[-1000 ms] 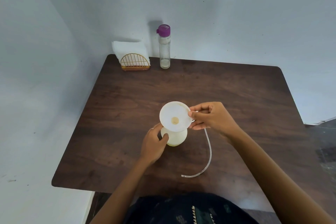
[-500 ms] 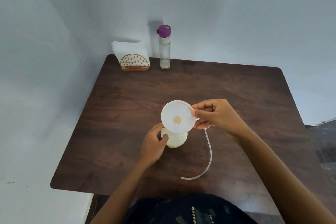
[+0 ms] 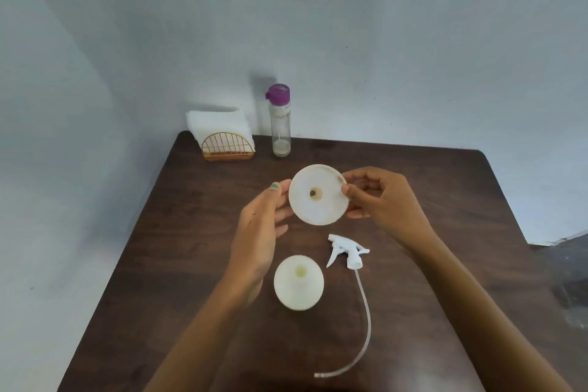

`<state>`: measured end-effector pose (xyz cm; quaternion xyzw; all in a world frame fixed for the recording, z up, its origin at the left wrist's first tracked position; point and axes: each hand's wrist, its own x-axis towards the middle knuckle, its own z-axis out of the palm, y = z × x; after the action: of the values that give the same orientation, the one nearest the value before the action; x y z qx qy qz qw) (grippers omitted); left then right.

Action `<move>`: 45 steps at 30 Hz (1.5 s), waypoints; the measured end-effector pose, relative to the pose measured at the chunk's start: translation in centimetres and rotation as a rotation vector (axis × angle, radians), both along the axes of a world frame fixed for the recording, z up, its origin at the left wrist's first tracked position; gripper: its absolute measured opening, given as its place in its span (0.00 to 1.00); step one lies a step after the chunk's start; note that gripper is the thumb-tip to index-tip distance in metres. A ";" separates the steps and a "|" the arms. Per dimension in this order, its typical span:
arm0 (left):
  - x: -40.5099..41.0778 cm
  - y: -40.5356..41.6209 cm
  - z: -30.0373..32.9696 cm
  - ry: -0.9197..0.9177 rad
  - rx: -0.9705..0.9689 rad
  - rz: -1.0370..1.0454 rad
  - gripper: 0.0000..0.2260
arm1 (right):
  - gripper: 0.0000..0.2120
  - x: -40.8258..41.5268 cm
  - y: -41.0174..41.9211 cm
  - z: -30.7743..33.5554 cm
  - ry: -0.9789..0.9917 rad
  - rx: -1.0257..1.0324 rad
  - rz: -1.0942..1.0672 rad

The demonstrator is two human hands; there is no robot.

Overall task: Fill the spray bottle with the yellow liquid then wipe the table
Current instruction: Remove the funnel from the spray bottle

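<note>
Both hands held the white funnel point(image 3: 318, 194) above the desk point(image 3: 445, 200), right hand point(image 3: 378, 200) pinching its rim, left hand point(image 3: 264, 226) open-fingered against it, while the uncapped spray bottle point(image 3: 299, 282) stood upright below, nearer the left hand.

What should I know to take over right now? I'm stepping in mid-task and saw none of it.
Right hand pinches the white funnel by its rim, lifted above the table. Left hand is open, fingertips at the funnel's other edge.
Spray bottle stands uncapped in front of you, nothing in its neck; trigger head with its tube lies beside it on the right.
Purple-capped bottle at the far edge looks nearly empty. Napkins in the holder beside it.
Left: put the trigger head back on, wipe the table.
</note>
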<state>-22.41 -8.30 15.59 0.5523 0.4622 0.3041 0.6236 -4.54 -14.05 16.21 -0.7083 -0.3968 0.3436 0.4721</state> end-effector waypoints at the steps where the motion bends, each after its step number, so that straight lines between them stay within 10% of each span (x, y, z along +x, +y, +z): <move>1: 0.6 0.7 0.3 0.003 -0.014 -0.050 0.11 | 0.07 0.4 0.7 -0.2 -0.021 0.018 -0.039; 15: 11.6 9.6 -7.9 0.183 -0.037 -0.198 0.27 | 0.31 3.6 11.0 -9.3 -0.150 -0.028 -0.162; 33: 19.3 16.5 -17.3 0.155 -0.063 -0.122 0.40 | 0.31 9.0 19.4 -19.4 -0.145 -0.083 -0.152; 45: 17.2 17.1 -18.2 0.188 -0.032 -0.102 0.28 | 0.42 9.3 18.2 -18.6 -0.090 -0.098 -0.163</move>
<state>-5.19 8.77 -2.61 0.5911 0.4946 0.2114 0.6011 4.76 4.12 -2.42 -0.7751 -0.3417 0.2907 0.4450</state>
